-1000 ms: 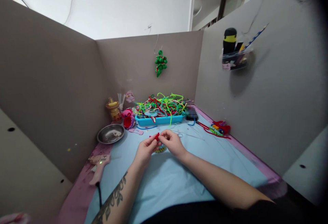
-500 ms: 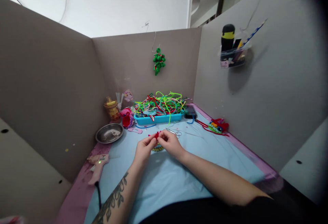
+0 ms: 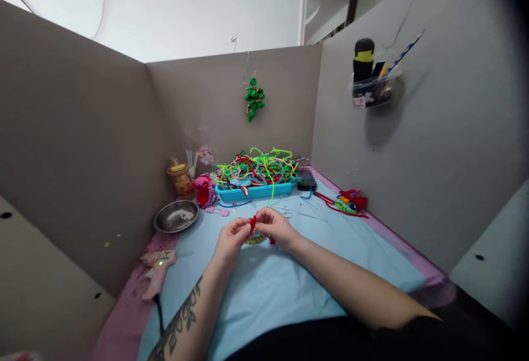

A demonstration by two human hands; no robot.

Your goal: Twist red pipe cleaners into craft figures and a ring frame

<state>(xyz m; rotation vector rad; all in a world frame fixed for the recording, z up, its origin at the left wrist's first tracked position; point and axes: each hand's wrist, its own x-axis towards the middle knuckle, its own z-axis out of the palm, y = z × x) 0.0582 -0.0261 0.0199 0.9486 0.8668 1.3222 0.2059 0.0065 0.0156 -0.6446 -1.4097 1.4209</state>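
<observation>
Both hands meet over the middle of the table. A small red fuzzy piece, like a bent pipe cleaner (image 3: 253,222), is pinched between the fingertips of my left hand (image 3: 230,241) and my right hand (image 3: 278,230). Just beneath the fingers shows a yellow and blue beaded-looking piece (image 3: 254,238), mostly covered. A red end pokes out below my right hand. Behind that hand lies a pair of scissors (image 3: 286,215), partly hidden.
A blue tray (image 3: 256,192) heaped with coloured fuzzy strands stands at the back. On the left are a metal bowl (image 3: 165,219) with small white bits and a pink glue gun (image 3: 158,274) with a cord. A colourful finished-looking piece (image 3: 351,201) lies at right.
A red end now shows below my right hand. The fingers have shifted slightly around the red piece, and both hands still pinch it. The view has moved a little.
</observation>
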